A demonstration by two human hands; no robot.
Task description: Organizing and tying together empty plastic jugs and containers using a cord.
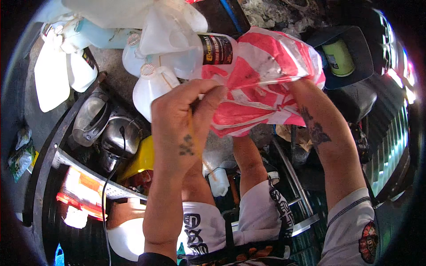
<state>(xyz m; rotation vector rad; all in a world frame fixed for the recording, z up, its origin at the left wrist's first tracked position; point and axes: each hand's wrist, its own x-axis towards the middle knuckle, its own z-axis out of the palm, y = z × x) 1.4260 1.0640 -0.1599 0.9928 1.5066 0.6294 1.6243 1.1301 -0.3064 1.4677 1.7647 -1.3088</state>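
Observation:
A red-and-white striped plastic bag (263, 66) hangs before me, bunched and creased. My left hand (186, 113) pinches its near edge between thumb and forefinger. A thin tan strand crosses below that hand. My right forearm (322, 129) reaches into the bag's opening, and the bag hides my right hand, so its grip does not show. Just beyond my left hand lies a translucent plastic jug (183, 63) with a black tire dressing label (217, 50). Next to it stands a white plastic jug (151, 88) with a ribbed cap.
More white jugs (51, 73) stand at the far left. Nearer are a clear plastic pitcher (90, 119), a steel pot (121, 136) and a black cord (111, 178). A green can (337, 58) sits in a dark container (361, 56) at right. Metal tubing (293, 176) lies beside my legs.

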